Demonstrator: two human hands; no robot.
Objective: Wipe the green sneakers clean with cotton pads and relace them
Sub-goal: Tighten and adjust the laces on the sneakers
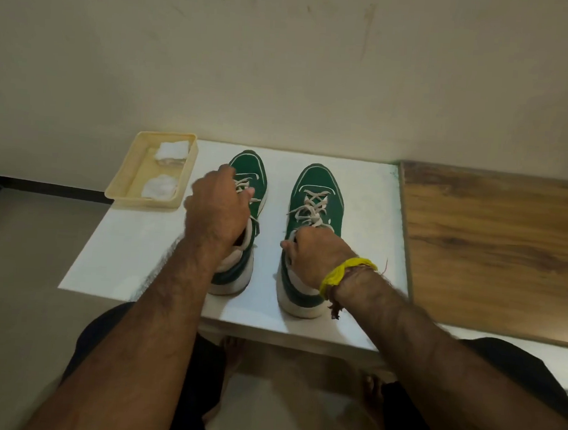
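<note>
Two green sneakers stand side by side, apart, on a white tabletop (134, 249), toes toward the wall and heels toward the person. The left hand (218, 207) lies over the lace area of the left sneaker (250, 169); its fingers are curled down into the off-white laces (244, 184), and the thumb tip shows beside them, so the hand appears to pinch the lace, though the contact itself is hidden under the knuckles. The right hand (317, 253) sits at the collar of the right sneaker (317, 183), fingers curled around the upper end of the tongue or the collar edge; which of the two cannot be told. The right shoe's laces (309, 209) are threaded in crosses, with loose ends trailing to either side.

At the table's far left corner sits a shallow rectangular cream plastic tray (120, 185) holding two white, fluffy cotton pads (172, 149), one behind the other. A wood-grain board (493, 247) adjoins the table on the right. A plain beige wall (285, 65), faintly scuffed, rises behind.

Both shoes have a suede-like green upper, white trim lines and thick pale soles. A yellow thread band (342, 271) circles the right wrist.
</note>
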